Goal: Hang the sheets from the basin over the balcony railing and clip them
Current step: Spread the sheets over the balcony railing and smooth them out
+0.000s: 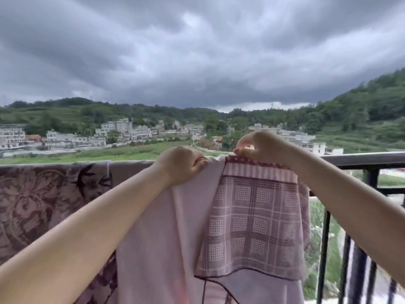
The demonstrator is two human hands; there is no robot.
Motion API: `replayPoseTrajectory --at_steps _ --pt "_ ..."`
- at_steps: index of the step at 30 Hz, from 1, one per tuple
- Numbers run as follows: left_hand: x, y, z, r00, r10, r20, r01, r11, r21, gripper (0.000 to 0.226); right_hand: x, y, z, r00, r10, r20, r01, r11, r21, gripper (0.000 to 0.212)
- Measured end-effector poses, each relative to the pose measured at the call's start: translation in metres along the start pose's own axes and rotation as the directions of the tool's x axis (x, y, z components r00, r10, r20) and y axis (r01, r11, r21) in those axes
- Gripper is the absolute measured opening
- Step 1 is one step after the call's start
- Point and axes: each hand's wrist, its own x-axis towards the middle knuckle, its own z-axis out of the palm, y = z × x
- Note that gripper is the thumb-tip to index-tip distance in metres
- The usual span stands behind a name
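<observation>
Where the balcony railing [361, 159] meets stormy sky, both hands [182, 164] [263, 147] pinching checked sheet [252, 216], floral sheet [43, 194] alongside

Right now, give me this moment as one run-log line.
phase: hanging | left hand: grips pink sheet at railing | right hand: pinches checked sheet top edge | floral sheet: already draped | clips: none visible

Two sheets [252, 220], two hands [182, 165].

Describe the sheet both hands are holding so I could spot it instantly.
Follow the dark balcony railing to its middle, where the left hand and right hand grip a pale pink sheet. Its folded-over flap shows a mauve check; the neighbouring floral sheet has dark leaf patterns.
</observation>
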Motion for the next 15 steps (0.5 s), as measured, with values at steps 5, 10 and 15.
replayPoseTrajectory --at_steps 5,10,15 --pt "-0.019 0.024 0.019 0.948 0.067 -0.312 -0.025 0.99 0.135 0.026 -0.081 0.007 0.049 0.924 0.063 -0.377 -0.171 0.951 -0.259 0.08" --pt "-0.028 0.05 0.027 0.959 0.031 -0.283 0.034 0.975 0.22 0.042 -0.112 0.014 0.084 0.741 0.582 -0.336 -0.591 0.802 0.086 0.073" --pt "-0.025 0.082 0.033 0.979 -0.177 -0.106 0.193 0.966 0.174 0.027 -0.112 0.024 0.068 0.744 0.665 -0.071 -0.475 0.601 0.642 0.015"
